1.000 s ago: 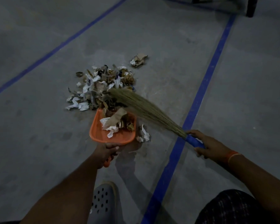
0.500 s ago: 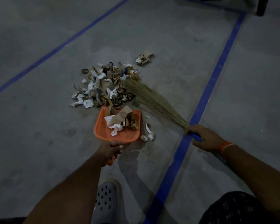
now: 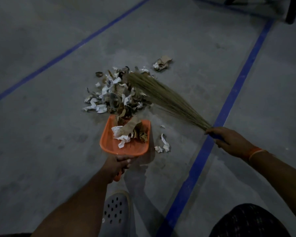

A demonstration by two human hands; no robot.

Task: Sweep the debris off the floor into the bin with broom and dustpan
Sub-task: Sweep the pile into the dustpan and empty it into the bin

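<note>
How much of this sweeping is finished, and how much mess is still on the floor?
Early on. Done: a few paper and leaf scraps already lie in the orange dustpan. In hand: the left hand holds the dustpan at the pile's edge, while the right hand grips the grass broom, its bristles on the far side of the debris pile. Left: most of that pile, a stray crumpled wad beyond it, white scraps beside the dustpan. No bin shows.

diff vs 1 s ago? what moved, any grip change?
The broom head swung from the pile's near edge, by the dustpan mouth, to the far side of the debris pile. The right hand still grips its handle, the left hand the dustpan's. Dustpan load, stray scraps unchanged.
</note>
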